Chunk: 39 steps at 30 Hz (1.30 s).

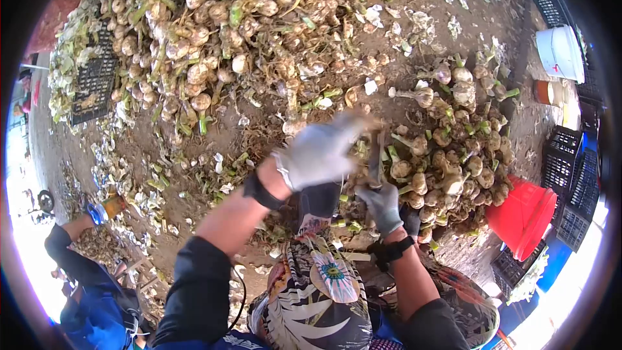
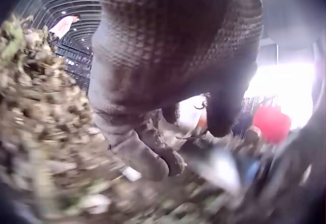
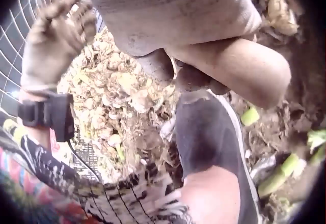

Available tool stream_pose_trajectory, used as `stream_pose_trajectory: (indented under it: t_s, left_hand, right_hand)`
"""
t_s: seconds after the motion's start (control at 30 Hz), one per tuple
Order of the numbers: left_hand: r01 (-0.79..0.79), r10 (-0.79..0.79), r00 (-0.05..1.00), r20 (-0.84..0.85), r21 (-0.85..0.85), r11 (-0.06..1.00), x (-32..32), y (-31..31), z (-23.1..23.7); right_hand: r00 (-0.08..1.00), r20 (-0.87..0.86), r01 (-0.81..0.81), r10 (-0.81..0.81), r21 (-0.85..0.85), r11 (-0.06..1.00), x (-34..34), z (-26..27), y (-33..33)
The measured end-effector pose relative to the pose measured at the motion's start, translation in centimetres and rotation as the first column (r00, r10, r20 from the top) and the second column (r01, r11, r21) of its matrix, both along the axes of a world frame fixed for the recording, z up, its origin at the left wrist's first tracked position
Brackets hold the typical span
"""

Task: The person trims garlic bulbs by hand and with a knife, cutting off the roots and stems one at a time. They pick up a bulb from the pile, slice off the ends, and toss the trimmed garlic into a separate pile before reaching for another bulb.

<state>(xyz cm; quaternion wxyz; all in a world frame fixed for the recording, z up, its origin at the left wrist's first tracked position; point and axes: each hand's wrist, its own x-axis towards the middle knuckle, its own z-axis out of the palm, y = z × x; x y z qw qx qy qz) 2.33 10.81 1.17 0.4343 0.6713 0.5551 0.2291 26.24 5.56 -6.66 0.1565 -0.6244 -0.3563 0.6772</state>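
Note:
My gloved left hand (image 1: 317, 155) is blurred over the littered ground, its fingers extended forward. In the left wrist view this hand (image 2: 163, 71) has bent, relaxed fingers and nothing visible in them. Lower and to the right, my gloved right hand (image 1: 383, 207) grips a long, narrow tool (image 1: 377, 159) that points away from me. The right wrist view shows the right hand (image 3: 178, 25) curled, with a smooth, rounded tan piece (image 3: 260, 74) beside its fingers; the tool's blade cannot be made out there. Garlic bulbs (image 1: 447, 162) with cut stems lie heaped right of this hand.
A larger heap of garlic (image 1: 194, 45) spreads across the upper left. Beside the right-hand heap lies a red bucket (image 1: 521, 217), with a white bucket (image 1: 558, 53) and black crates (image 1: 562, 155) farther out. Another person (image 1: 97, 304) is at lower left. Peelings and stem pieces litter the ground.

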Motion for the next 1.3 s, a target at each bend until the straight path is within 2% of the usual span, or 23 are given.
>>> stream_pose_trajectory:
  t_s: [0.03, 0.07, 0.1, 0.13, 0.2, 0.27, 0.3, 0.33, 0.4, 0.47, 0.57, 0.6, 0.63, 0.67, 0.73, 0.77, 0.87, 1.07, 1.1, 1.13, 1.17, 1.27, 1.3]
  left_hand:
    - [0.032, -0.044, 0.978, -0.203, -0.060, 0.998, -2.4, -0.2, -1.8]
    - [-0.012, -0.199, 0.848, -0.492, -0.393, 0.919, -4.0, -0.1, -1.9]
    - [0.024, -0.269, 0.720, -0.640, -0.364, 0.931, -6.1, -1.4, -5.4]
    - [0.159, -0.190, 0.701, -0.688, -0.109, 0.981, -8.4, -3.7, -9.9]
    - [-0.189, -0.019, 0.829, -0.559, -0.312, 0.931, -8.0, -4.2, -9.0]
    - [-0.393, 0.334, 0.857, -0.391, -0.078, 0.916, -6.5, -6.5, -8.9]
    - [-0.427, 0.409, 0.904, -0.126, -0.212, 0.879, -6.3, -7.9, -10.9]
    - [-0.456, 0.567, 0.813, 0.135, -0.457, 0.764, -4.7, -8.1, -8.4]
    - [-0.372, 0.565, 0.691, 0.451, -0.447, 0.813, -2.4, -9.5, -8.5]
    - [-0.362, 0.658, 0.372, 0.655, -0.551, 0.752, 0.2, -9.1, -4.7]
    - [-0.365, 0.734, 0.314, 0.602, -0.637, 0.679, -0.2, -9.2, -3.4]
    - [-0.379, 0.735, 0.305, 0.606, -0.630, 0.677, -0.5, -9.5, -3.9]
    - [-0.428, 0.624, 0.504, 0.598, -0.455, 0.781, -0.8, -10.1, -4.7]
    - [-0.425, 0.623, 0.502, 0.600, -0.455, 0.782, -0.8, -11.0, -5.7]
    - [-0.401, 0.714, 0.392, 0.581, -0.591, 0.700, -0.4, -12.7, -7.7]
    - [-0.310, 0.719, 0.168, 0.675, -0.656, 0.688, -0.4, -13.1, -8.7]
    - [-0.265, 0.690, 0.273, 0.670, -0.637, 0.724, -0.8, -11.5, -6.9]
    - [-0.306, 0.729, 0.236, 0.643, -0.662, 0.684, -0.9, -12.3, -5.8]
    - [-0.251, 0.657, 0.528, 0.538, -0.640, 0.726, -1.6, -11.5, -4.6]
    - [-0.185, 0.509, 0.769, 0.387, -0.627, 0.757, -2.4, -10.2, -2.5]
    - [-0.160, 0.634, 0.544, 0.549, -0.674, 0.721, -1.3, -10.2, 0.1]
    - [-0.260, 0.480, 0.784, 0.394, -0.494, 0.830, -1.1, -9.5, 0.6]
    - [-0.318, 0.415, 0.873, 0.257, -0.346, 0.883, -0.8, -9.5, -0.4]
  right_hand:
    - [0.997, 0.070, 0.046, -0.040, -0.079, 0.996, 0.2, 0.5, 1.0]
    - [0.987, 0.144, 0.096, -0.073, -0.159, 0.983, 0.4, 0.9, 2.1]
    - [0.990, 0.104, 0.110, -0.095, -0.150, 0.983, 0.4, 1.2, 2.7]
    - [0.990, 0.102, 0.109, -0.094, -0.158, 0.981, -0.1, 1.4, 2.9]
    - [0.988, -0.036, 0.142, -0.147, -0.110, 0.984, -0.9, 1.6, 3.1]
    - [0.979, -0.132, 0.146, -0.155, -0.072, 0.987, -2.0, 0.7, 2.4]
    - [0.969, -0.181, 0.155, -0.167, -0.082, 0.985, -3.5, 2.1, 2.6]
    - [0.957, -0.231, 0.159, -0.177, -0.092, 0.983, -4.9, 3.0, 2.8]
    - [0.950, -0.272, 0.150, -0.154, -0.034, 0.988, -7.6, 3.0, 2.7]
    - [0.941, -0.310, 0.150, -0.139, 0.015, 0.989, -8.4, 3.8, 3.1]
    - [0.948, 0.031, -0.314, 0.316, 0.239, 0.919, -8.1, 5.9, 3.9]
    - [0.947, 0.032, -0.318, 0.320, 0.240, 0.917, -7.8, 6.2, 3.9]
    - [0.806, 0.351, -0.591, 0.476, 0.448, 0.670, -7.4, 6.7, 4.0]
    - [0.585, 0.663, -0.811, 0.467, 0.493, 0.315, -7.2, 7.3, 4.1]
    - [0.484, 0.743, -0.875, 0.462, 0.408, 0.261, -7.4, 8.4, 4.3]
    - [0.446, 0.762, -0.894, 0.470, 0.396, 0.207, -7.5, 8.8, 4.5]
    - [0.414, 0.773, -0.909, 0.480, 0.380, 0.173, -7.3, 8.4, 4.5]
    - [0.340, 0.780, -0.936, 0.525, 0.228, 0.268, -7.0, 8.0, 4.5]
    - [0.287, 0.785, -0.944, 0.549, 0.134, 0.302, -7.1, 7.8, 4.6]
    - [0.414, 0.695, -0.862, 0.588, 0.091, 0.499, -6.1, 7.0, 5.7]
    - [0.380, 0.712, -0.837, 0.591, -0.008, 0.547, -4.3, 5.1, 6.3]
    - [0.419, 0.710, -0.788, 0.566, -0.026, 0.616, -2.5, 3.5, 5.5]
    - [0.579, 0.585, -0.744, 0.568, 0.093, 0.662, -2.3, 2.5, 5.0]
